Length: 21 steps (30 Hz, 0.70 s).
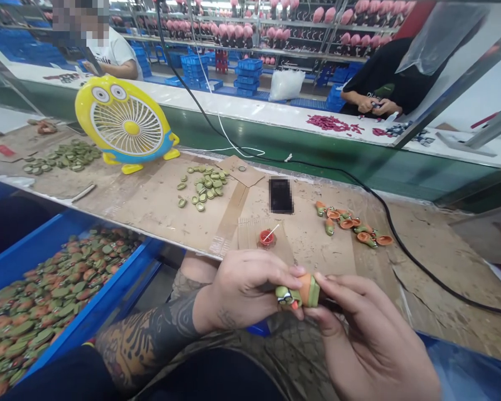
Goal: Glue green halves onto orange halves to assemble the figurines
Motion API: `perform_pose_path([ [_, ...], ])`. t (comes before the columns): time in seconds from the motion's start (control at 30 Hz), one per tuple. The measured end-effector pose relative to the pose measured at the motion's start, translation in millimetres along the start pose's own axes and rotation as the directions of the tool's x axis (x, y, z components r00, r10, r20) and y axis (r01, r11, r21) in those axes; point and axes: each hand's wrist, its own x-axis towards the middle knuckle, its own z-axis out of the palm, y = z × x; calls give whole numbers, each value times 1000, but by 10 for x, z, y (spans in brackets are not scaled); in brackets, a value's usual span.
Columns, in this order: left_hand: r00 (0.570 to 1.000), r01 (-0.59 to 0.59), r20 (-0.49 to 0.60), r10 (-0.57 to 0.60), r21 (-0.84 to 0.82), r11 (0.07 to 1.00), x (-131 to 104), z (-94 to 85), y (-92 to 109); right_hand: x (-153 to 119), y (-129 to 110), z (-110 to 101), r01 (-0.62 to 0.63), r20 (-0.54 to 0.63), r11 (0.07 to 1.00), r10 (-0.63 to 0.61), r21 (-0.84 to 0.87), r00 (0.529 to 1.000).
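Between both hands is a small green and orange toy figure (305, 289) with a face on its left end and a green base on its right. My left hand (248, 287) pinches the face end. The fingertips of my right hand (369, 328) close on the green base end. Just beyond my hands, a small red pot (266, 238) with a white stick in it rests on a cardboard piece. To the right lie several hollow orange and green toy bodies (350, 221). Farther left is a loose group of green oval caps (209, 184).
A yellow fan (129, 125) stands at the back left, near another green pile (64, 156). A dark phone-like rectangle (281, 195) lies mid-table. A black cable (384, 206) crosses the right side. A blue bin (37, 250) holds many toys. Two people work across the bench.
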Motion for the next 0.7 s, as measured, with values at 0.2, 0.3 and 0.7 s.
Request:
perform_pose_path([
  [0.2, 995, 92, 52, -89, -58, 994, 11, -14, -61, 66, 43, 20, -33, 70, 997, 29, 66, 997],
  [0.3, 965, 260, 16, -261, -160, 952, -5, 18, -104, 110, 94, 80, -55, 37, 998, 55, 16, 998],
  [0.7, 457, 597, 387, -801, -801, -47, -54, 25, -258, 0, 244, 208, -173, 56, 949, 164, 263, 985],
])
